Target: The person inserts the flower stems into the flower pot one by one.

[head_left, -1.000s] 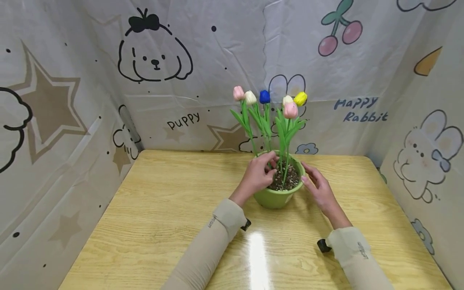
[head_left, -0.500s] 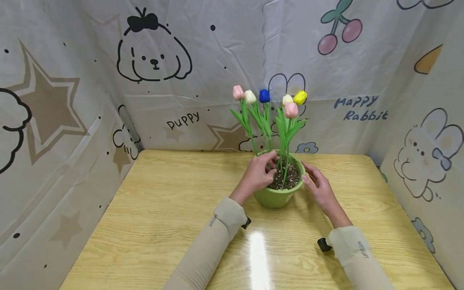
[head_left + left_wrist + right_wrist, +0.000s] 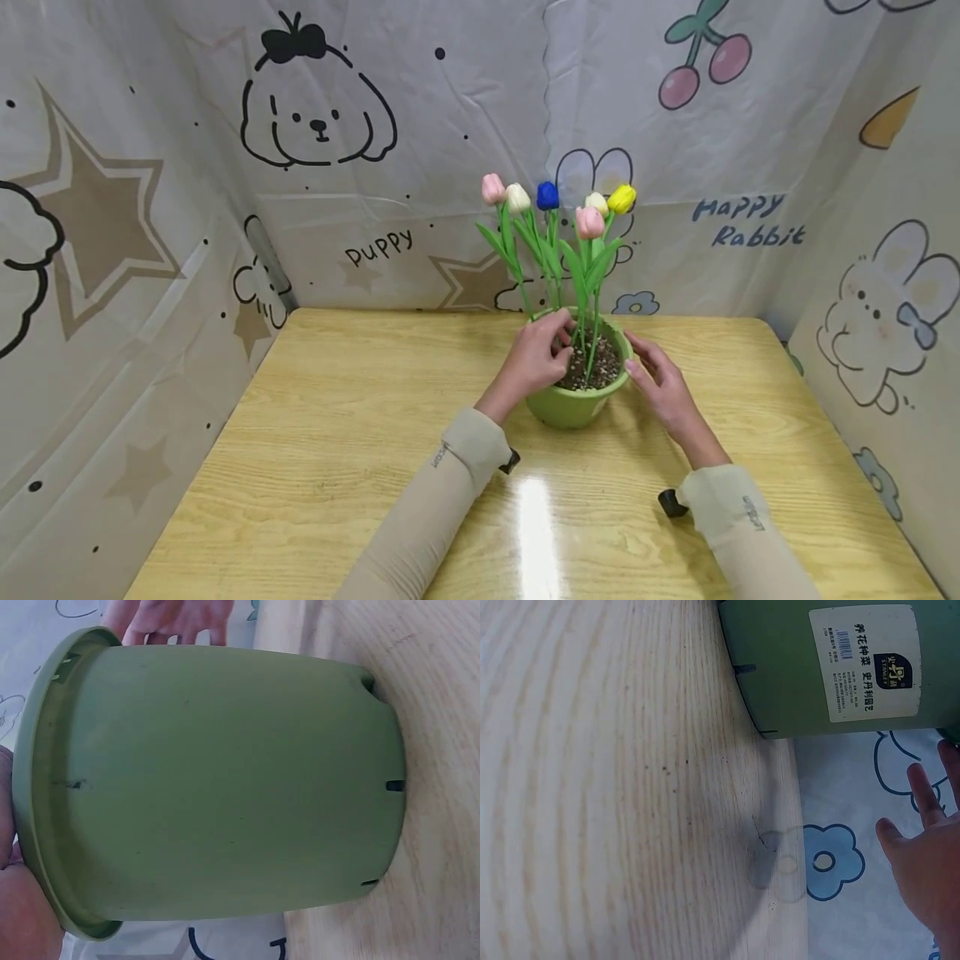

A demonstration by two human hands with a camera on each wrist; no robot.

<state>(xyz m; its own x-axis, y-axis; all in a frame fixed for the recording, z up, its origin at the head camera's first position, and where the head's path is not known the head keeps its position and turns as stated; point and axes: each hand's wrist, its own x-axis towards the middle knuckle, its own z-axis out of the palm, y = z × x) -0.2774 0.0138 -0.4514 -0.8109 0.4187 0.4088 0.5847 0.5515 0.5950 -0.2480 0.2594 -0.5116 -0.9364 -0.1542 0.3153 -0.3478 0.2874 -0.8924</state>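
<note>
A green flower pot [image 3: 567, 410] filled with dark, white-flecked soil [image 3: 597, 367] stands on the table. Upright in it are several artificial tulips, among them a blue tulip [image 3: 547, 196], a yellow tulip [image 3: 622, 199] and a front pink tulip [image 3: 589, 222]. My left hand [image 3: 528, 358] reaches over the near left rim, its fingers bent beside the stems; whether they pinch one is hidden. At the right rim my right hand [image 3: 666, 392] has its fingers loosely extended, thumb at the rim. The right wrist view shows its spread fingers and a white label [image 3: 866, 664] on the pot.
The pot sits toward the far side of a wooden table [image 3: 337, 433]. A printed cloth [image 3: 450, 100] hangs along the back and both sides, close behind the flowers. Black wrist cameras [image 3: 672, 502] stick out from the sleeves.
The front pink tulip has swung a little left, and its leaves with it. Both hands and the pot keep their places; the head view has shifted very slightly.
</note>
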